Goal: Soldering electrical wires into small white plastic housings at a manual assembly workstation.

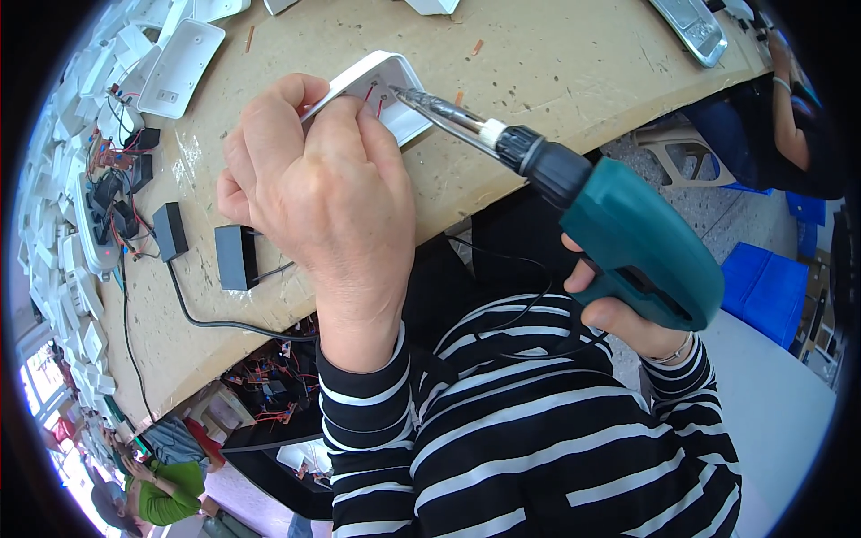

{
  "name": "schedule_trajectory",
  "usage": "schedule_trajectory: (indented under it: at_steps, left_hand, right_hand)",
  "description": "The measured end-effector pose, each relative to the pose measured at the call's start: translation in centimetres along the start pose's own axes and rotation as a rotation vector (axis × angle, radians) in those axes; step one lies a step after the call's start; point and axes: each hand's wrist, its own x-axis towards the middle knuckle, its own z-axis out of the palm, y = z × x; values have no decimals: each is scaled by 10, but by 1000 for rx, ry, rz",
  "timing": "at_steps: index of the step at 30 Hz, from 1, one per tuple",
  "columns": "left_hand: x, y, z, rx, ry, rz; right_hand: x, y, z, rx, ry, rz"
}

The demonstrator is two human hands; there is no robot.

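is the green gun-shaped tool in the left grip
No, the right grip holds the green gun-shaped tool, while the left grip is on the white casing.

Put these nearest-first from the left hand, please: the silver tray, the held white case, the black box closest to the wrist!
1. White case: held in the left hand.
2. Black box: on the table, lower left.
3. Silver tray: farthest, upper right.

Both hands (327,184) curled in grips
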Motion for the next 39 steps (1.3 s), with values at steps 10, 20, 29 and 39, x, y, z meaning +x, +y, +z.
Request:
schedule_trajectory:
  at_steps: [10,20,29,39]
  left_hand:
    - [-9,7,12,-215,68,-73]
    - [-4,13,3,-268,112,-109]
    - [-3,0,3,-126,19,-3]
    - [-2,11,6,-67,6,-6]
  right_hand:
    - [-6,7,-18,-39,86,-149]
    - [-1,7,-21,7,72,-184]
    - [10,-3,-6,177,77,-31]
    - [9,1,-21,165,68,-45]
